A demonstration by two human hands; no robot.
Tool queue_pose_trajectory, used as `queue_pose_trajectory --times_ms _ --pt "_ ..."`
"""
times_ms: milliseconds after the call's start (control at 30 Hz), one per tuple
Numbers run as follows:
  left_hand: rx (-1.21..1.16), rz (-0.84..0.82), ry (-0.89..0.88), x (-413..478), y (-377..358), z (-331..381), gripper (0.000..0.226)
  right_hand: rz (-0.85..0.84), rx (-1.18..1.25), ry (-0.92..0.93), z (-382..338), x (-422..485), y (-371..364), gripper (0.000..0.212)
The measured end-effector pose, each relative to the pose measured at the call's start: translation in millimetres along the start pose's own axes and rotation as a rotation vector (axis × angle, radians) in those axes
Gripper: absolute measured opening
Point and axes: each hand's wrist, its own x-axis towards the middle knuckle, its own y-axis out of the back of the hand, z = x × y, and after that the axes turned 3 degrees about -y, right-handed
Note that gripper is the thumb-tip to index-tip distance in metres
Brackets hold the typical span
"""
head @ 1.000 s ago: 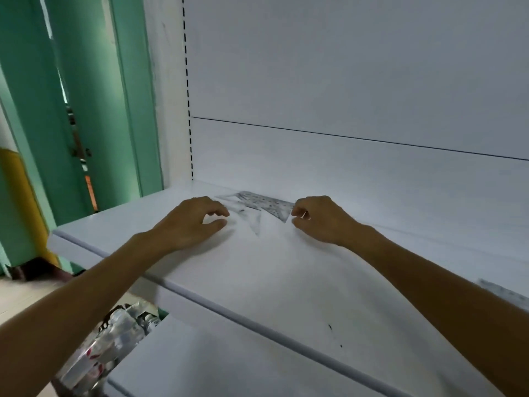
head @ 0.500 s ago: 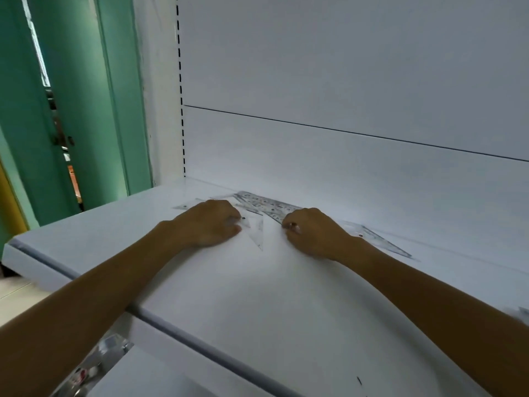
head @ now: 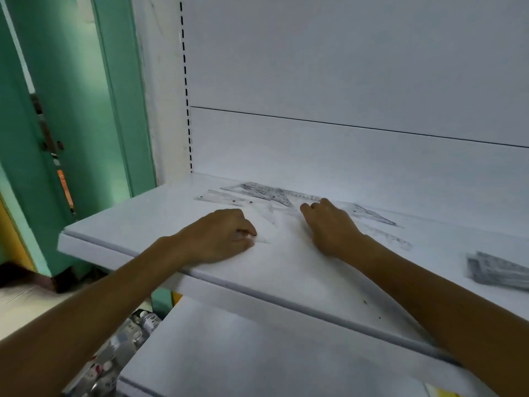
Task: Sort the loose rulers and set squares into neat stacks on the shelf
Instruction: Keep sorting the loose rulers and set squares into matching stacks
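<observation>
Several clear plastic set squares (head: 259,191) and rulers lie scattered at the back of the white shelf (head: 137,224). My left hand (head: 221,236) rests on the shelf with its fingers curled, and pinches the corner of a faint clear set square (head: 264,239). My right hand (head: 329,227) lies over the loose pile. Its fingertips reach a long ruler (head: 307,197) and are hidden behind the knuckles. Another set square (head: 372,216) and a ruler (head: 389,237) lie just right of that hand.
A neat stack of rulers (head: 498,272) sits at the shelf's right end. A lower white shelf (head: 257,353) juts out below, with packaged goods (head: 114,356) at its left. A green door frame (head: 120,110) stands to the left.
My left hand has drawn back toward the shelf's front with the clear set square. My right hand has shifted further back onto the pile. The view has widened to show the right-hand stack.
</observation>
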Motion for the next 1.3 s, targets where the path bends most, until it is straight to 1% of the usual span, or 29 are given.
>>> queue_pose_trajectory --times_ms 67,133,233,333,367,433,500,567,633,733,867,933,1033,1100,1200,1300 --pt "-0.011 -0.006 -0.039 -15 -1 10 0.027 0.024 -0.095 -0.014 -3 -13 4 0.027" --pt "-0.035 -0.017 -0.085 -29 -4 21 0.033 0.036 -0.107 -0.054 -4 -26 7 0.02" --pt "0.018 -0.031 -0.139 -47 -14 35 0.049 0.051 -0.06 -0.123 -7 -48 14 0.017" --pt "0.075 -0.008 -0.175 -63 -23 43 0.063 0.049 0.032 -0.182 -8 -70 24 0.021" --pt "0.102 0.019 -0.199 -69 -24 46 0.063 0.054 0.06 -0.201 -8 -78 27 0.02" --pt "0.189 0.116 -0.31 -80 -27 53 0.055 0.079 0.074 -0.226 -6 -93 32 0.021" --pt "0.267 0.224 -0.406 -86 -29 59 0.044 0.081 0.052 -0.249 -6 -108 34 0.032" --pt "0.286 0.269 -0.456 -89 -30 66 0.037 0.073 0.075 -0.294 -7 -121 37 0.038" --pt "0.283 0.295 -0.444 -91 -29 70 0.036 0.079 0.065 -0.29 -8 -131 39 0.039" --pt "0.273 0.342 -0.356 -92 -27 75 0.052 0.127 0.07 -0.256 -6 -145 43 0.04" --pt "0.15 0.312 -0.204 -82 -26 88 0.066 0.176 0.078 -0.244 4 -162 47 0.042" --pt "0.146 0.29 -0.148 -72 -26 97 0.062 0.201 0.087 -0.251 14 -169 49 0.044" --pt "0.069 0.318 -0.158 -56 -28 120 0.039 0.225 0.089 -0.27 36 -180 50 0.046" --pt "0.03 0.32 -0.181 -42 -35 137 0.033 0.253 0.101 -0.295 54 -190 51 0.047" --pt "-0.029 0.265 -0.209 -16 -51 163 0.036 0.285 0.12 -0.32 88 -210 52 0.047" --pt "-0.136 0.184 -0.203 11 -68 197 0.04 0.273 0.19 -0.344 131 -232 55 0.044"
